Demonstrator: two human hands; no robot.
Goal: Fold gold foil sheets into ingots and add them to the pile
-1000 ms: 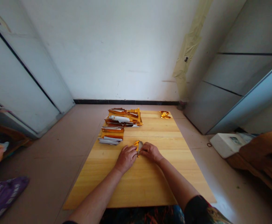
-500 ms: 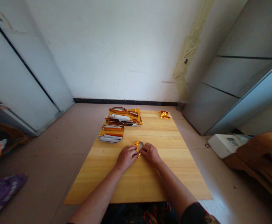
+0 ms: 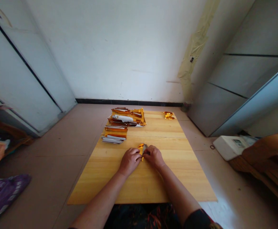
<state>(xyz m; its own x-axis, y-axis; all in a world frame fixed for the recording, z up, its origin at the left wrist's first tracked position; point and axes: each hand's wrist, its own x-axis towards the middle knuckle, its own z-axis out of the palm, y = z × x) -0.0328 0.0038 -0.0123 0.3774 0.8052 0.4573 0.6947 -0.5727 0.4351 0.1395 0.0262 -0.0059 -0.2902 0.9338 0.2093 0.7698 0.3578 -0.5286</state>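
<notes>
Between my two hands, on the wooden table (image 3: 143, 187), is a small piece of gold foil paper (image 3: 141, 149) with a grey-white reverse, partly folded. My left hand (image 3: 131, 160) grips its left side with bent fingers. From the right, my right hand (image 3: 154, 156) pinches the other side, fingers closed near my left fingertips. The fingers cover much of the piece. Beyond my left hand lie several stacks of folded gold and white paper (image 3: 116, 132). A crumpled bit of gold foil (image 3: 168, 115) rests at the table's far right corner.
Past the far table edge stands a white wall (image 3: 119, 57). Grey cabinet panels (image 3: 246, 73) rise at the right, above a white box (image 3: 227, 148) and wooden furniture (image 3: 269, 152). A purple bag (image 3: 7, 194) lies on the floor at the left.
The grey-white side of the foil paper shows less now, as the piece has been folded over further. Both hands stay in nearly the same place. The view has tilted slightly.
</notes>
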